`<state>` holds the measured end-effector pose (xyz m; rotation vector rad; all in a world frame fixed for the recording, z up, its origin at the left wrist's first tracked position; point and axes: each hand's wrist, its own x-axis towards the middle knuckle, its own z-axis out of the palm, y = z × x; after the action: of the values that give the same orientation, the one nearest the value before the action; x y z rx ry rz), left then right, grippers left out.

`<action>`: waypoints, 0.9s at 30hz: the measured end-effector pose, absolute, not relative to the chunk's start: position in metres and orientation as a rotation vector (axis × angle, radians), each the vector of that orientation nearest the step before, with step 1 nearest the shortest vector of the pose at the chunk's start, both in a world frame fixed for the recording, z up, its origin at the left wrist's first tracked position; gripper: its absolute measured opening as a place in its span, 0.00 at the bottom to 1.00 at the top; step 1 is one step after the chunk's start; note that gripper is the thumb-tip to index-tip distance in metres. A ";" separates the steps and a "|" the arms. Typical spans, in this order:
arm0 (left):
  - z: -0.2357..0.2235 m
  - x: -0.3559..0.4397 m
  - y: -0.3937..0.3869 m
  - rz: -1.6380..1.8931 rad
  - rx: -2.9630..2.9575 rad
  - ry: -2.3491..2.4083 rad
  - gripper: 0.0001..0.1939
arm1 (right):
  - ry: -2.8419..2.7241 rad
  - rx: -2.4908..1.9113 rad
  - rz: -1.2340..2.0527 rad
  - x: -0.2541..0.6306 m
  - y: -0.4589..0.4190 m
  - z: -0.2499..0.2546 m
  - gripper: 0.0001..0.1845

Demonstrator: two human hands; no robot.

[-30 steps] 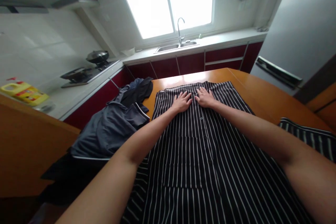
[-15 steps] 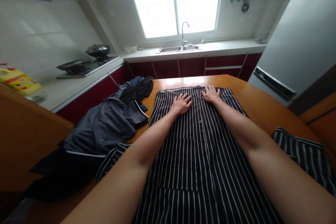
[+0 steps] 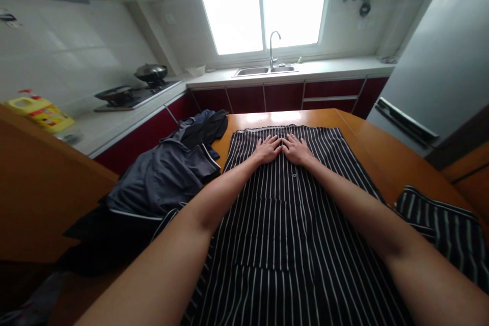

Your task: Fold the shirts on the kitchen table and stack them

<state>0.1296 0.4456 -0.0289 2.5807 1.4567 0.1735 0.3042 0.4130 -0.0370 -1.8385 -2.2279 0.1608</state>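
A black shirt with white stripes [image 3: 263, 234] lies spread out on the wooden table [image 3: 367, 147], its buttons and a pocket facing up. Near its far end, my left hand [image 3: 268, 150] rests flat on the cloth with fingers apart. My right hand [image 3: 296, 150] lies flat just beside it, thumb and fingertips close to those of the left. Neither hand grips the fabric. A striped sleeve [image 3: 443, 229] spreads out at the right, and part of the other sleeve is hidden beneath my left forearm.
Dark grey and black clothes [image 3: 160, 173] are heaped on the table's left side. Beyond are a counter with a sink [image 3: 252, 71], a stove with pans [image 3: 114, 94] and a yellow jug [image 3: 42, 112]. A fridge [image 3: 431, 61] stands at the right.
My right hand slid right and away from the left hand, then came back beside it. The left hand stays at nearly the same place on the shirt. The camera view shifted slightly.
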 end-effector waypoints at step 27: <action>0.006 -0.001 0.365 -0.039 2.778 1.491 0.35 | -2.099 -1.857 0.109 0.300 0.399 -0.033 0.35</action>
<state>-0.0011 0.3654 0.0055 2.7783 1.4912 -0.0388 0.3005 0.3986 -0.0325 -1.8567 -2.0986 0.1091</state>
